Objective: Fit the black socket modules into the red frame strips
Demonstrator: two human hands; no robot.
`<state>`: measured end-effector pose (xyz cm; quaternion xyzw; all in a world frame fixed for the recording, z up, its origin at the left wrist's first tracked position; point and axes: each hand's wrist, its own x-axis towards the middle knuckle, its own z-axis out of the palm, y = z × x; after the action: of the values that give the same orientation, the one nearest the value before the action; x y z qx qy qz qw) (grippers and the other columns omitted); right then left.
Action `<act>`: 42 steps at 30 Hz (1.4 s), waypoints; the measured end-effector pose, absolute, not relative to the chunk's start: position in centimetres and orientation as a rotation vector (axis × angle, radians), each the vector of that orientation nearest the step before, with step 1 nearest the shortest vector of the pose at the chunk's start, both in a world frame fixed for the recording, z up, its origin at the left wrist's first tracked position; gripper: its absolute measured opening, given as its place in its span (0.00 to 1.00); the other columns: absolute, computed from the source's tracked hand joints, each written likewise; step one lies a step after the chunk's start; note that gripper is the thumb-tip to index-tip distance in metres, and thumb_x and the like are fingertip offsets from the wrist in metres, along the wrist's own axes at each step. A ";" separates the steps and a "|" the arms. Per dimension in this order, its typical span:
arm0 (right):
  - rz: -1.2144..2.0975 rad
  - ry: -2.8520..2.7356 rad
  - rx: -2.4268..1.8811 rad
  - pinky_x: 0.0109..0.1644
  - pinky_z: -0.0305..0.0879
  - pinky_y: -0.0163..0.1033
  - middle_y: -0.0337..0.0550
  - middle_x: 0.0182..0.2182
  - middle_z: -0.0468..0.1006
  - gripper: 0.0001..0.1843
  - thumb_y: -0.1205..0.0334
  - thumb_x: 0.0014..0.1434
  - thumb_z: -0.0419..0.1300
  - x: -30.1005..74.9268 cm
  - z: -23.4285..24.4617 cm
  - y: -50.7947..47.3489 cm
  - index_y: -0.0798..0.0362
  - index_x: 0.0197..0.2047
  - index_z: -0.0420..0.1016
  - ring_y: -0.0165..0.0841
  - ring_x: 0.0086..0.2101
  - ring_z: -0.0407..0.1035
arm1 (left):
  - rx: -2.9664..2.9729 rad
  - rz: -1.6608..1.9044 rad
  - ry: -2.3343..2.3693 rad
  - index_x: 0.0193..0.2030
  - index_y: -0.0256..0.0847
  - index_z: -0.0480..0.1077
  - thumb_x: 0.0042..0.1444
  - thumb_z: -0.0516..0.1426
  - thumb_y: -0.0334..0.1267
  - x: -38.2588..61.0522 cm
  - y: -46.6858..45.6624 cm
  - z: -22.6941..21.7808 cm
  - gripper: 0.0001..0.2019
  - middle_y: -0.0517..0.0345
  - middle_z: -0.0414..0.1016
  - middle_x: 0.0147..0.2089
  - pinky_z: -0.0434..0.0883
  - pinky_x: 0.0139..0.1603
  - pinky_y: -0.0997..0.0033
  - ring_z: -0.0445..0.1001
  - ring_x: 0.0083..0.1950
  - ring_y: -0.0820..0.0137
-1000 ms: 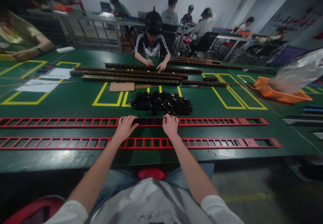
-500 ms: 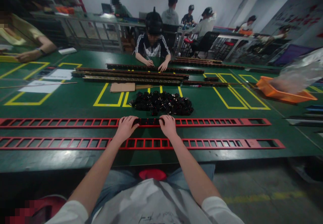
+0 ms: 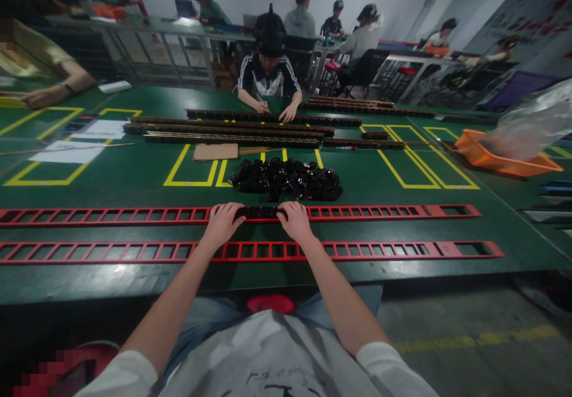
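Note:
Two long red ladder-like frames lie side by side across the green table. Over the farther red slotted frame (image 3: pixel 366 212) my left hand (image 3: pixel 223 221) is closed, its fingers curled across the bars. To its right, my right hand (image 3: pixel 295 218) grips the same frame in a similar way. Small black parts (image 3: pixel 261 212) sit in the slots between my hands, and black shows by the fingertips of both; what lies under the fingers is hidden. Just beyond is a heap of small black parts (image 3: pixel 286 181). The nearer red slotted frame (image 3: pixel 379 251) passes beneath my forearms.
Dark long strips (image 3: pixel 232 137) and a cardboard piece (image 3: pixel 215 151) lie past the heap. An orange bin (image 3: pixel 500 155) with a clear plastic bag stands at right. Paper sheets (image 3: pixel 67 152) lie at left. Across the table, a co-worker (image 3: pixel 268 81) bends over a strip.
Both hands stay on the farther red frame, with hardly any shift of the fingers. The whole view has moved slightly, and the co-worker opposite still handles a strip.

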<state>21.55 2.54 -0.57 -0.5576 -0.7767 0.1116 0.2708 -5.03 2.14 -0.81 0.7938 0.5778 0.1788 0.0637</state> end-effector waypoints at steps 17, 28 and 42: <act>0.157 -2.216 -1.603 0.66 0.48 0.55 0.49 0.55 0.75 0.23 0.56 0.65 0.60 20.8 -0.4 2.1 0.50 0.62 0.68 0.42 0.56 0.64 | 2.331 0.543 1.979 0.65 0.42 0.62 0.61 0.55 0.50 -4.7 1.3 -0.8 0.27 0.45 0.70 0.63 0.48 0.71 0.45 0.64 0.65 0.54; -0.031 -2.057 -1.800 0.66 0.44 0.65 0.52 0.60 0.70 0.22 0.59 0.65 0.59 20.9 -0.6 2.0 0.47 0.61 0.68 0.49 0.61 0.57 | 2.083 0.520 2.411 0.65 0.38 0.62 0.56 0.57 0.60 -4.4 0.4 0.2 0.36 0.34 0.61 0.66 0.59 0.61 0.42 0.59 0.65 0.42; -0.007 -1.959 -1.757 0.68 0.43 0.63 0.51 0.62 0.67 0.23 0.69 0.63 0.54 21.4 -0.7 2.0 0.47 0.60 0.69 0.46 0.62 0.56 | 2.248 0.510 2.191 0.50 0.39 0.72 0.62 0.52 0.46 -5.4 1.3 -0.4 0.17 0.45 0.75 0.49 0.67 0.54 0.53 0.72 0.51 0.52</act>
<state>21.42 2.03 -0.69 -0.6461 -0.7203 -0.0024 0.2525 -5.44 1.35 -0.41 0.7067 0.6888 0.1605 -0.0192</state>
